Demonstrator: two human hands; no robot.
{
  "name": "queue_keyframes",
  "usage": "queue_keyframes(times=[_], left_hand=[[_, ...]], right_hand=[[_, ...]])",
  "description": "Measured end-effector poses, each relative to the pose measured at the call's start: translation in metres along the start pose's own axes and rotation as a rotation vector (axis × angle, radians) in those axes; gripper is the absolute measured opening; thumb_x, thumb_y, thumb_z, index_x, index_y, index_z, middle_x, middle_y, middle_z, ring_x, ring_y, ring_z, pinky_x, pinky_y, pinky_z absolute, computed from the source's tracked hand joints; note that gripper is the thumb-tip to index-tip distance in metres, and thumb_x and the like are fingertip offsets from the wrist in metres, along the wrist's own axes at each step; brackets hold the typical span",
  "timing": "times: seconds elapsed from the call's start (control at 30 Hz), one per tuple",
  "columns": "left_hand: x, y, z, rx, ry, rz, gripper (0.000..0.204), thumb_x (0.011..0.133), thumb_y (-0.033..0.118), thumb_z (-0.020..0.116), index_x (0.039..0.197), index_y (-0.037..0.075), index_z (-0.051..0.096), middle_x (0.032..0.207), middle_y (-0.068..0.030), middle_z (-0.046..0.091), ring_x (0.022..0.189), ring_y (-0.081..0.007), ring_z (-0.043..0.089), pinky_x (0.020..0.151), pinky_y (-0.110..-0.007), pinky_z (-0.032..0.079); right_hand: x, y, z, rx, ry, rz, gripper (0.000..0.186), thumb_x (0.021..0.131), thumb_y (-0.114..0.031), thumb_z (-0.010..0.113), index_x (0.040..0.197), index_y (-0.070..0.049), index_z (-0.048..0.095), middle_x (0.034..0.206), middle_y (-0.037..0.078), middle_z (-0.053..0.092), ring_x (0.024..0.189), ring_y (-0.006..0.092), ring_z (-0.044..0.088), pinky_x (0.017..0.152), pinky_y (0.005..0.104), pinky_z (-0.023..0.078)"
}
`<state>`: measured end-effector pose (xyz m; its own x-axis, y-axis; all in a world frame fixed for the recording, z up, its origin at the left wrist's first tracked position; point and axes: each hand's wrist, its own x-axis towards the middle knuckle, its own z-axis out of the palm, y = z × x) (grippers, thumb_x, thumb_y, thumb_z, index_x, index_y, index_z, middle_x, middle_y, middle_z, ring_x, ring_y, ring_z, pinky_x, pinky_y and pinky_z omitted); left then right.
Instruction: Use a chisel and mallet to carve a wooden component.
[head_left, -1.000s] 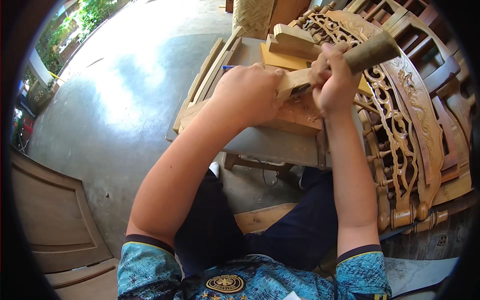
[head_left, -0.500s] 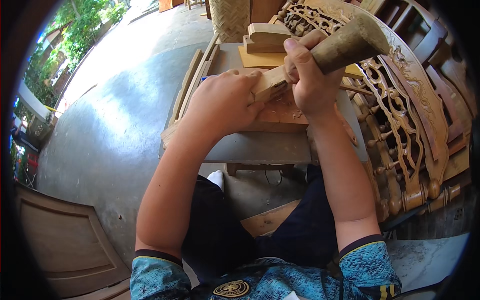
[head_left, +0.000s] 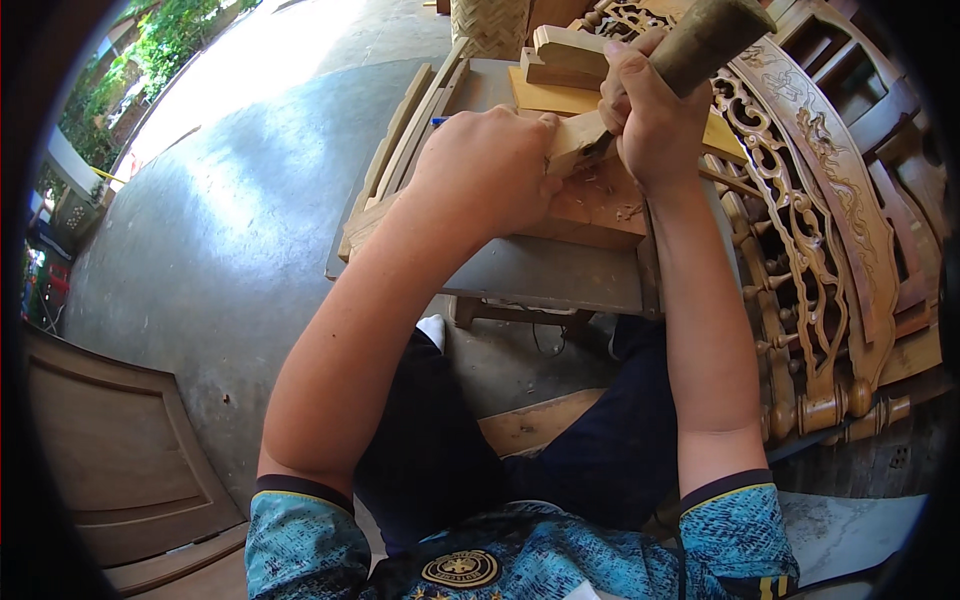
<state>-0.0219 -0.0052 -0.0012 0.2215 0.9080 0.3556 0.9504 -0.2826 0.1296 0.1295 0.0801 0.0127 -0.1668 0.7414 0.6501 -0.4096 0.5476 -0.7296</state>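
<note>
My left hand [head_left: 486, 165] is closed on a pale wooden piece [head_left: 574, 140] lying over a reddish wood block [head_left: 585, 220], which has shavings on it. My right hand [head_left: 655, 125] grips a tool with a thick, brownish cylindrical wooden handle [head_left: 705, 48]; a narrow dark blade shows below it against the pale piece, its tip not clearly visible. The block rests on a grey worktable [head_left: 565, 270]. A blue item [head_left: 438, 121], mostly hidden, lies just beyond my left hand. Yellow board [head_left: 540, 93] and a shaped pale piece [head_left: 565, 55] sit behind my hands.
Long wooden strips [head_left: 400, 140] line the table's left side. Carved wooden furniture [head_left: 830, 230] crowds the right. A panelled wooden door or board [head_left: 110, 430] is at lower left. A woven panel [head_left: 490, 25] stands behind the table on the grey concrete floor [head_left: 210, 240].
The handle in my right hand sits higher in the picture and angles more steeply. Both hands keep their grips, and the whole view has shifted slightly.
</note>
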Motion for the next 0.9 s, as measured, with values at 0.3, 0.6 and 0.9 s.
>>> queue_keyframes(times=[0.3, 0.6, 0.9], left_hand=[[0.000, 0.000, -0.002, -0.011, -0.001, -0.013, 0.051, 0.088, 0.033, 0.072, 0.131, 0.005, 0.066, 0.103, -0.0205, 0.070, 0.099, -0.0381, 0.069, 0.091, -0.047, 0.053], [-0.004, 0.007, -0.008, 0.023, -0.016, -0.076, 0.055, 0.087, 0.035, 0.072, 0.134, 0.008, 0.064, 0.101, -0.0199, 0.069, 0.094, -0.0376, 0.070, 0.087, -0.048, 0.054], [0.000, 0.002, -0.011, -0.032, -0.026, -0.019, 0.054, 0.086, 0.034, 0.071, 0.132, 0.007, 0.064, 0.095, -0.0200, 0.069, 0.096, -0.0384, 0.069, 0.086, -0.049, 0.054]], right_hand=[[0.007, -0.001, -0.001, -0.155, -0.101, 0.032, 0.019, 0.094, -0.011, 0.065, 0.080, -0.009, 0.052, 0.058, -0.001, 0.045, 0.045, 0.0068, 0.037, 0.041, 0.0253, 0.029], [0.002, -0.002, 0.001, -0.154, 0.001, 0.070, 0.023, 0.093, -0.009, 0.065, 0.079, -0.011, 0.047, 0.057, -0.004, 0.042, 0.043, 0.0063, 0.036, 0.041, 0.0241, 0.028], [-0.013, -0.018, -0.006, 0.008, 0.001, -0.071, 0.025, 0.092, -0.006, 0.066, 0.077, -0.011, 0.047, 0.057, -0.004, 0.040, 0.045, 0.0057, 0.036, 0.044, 0.0245, 0.030]])
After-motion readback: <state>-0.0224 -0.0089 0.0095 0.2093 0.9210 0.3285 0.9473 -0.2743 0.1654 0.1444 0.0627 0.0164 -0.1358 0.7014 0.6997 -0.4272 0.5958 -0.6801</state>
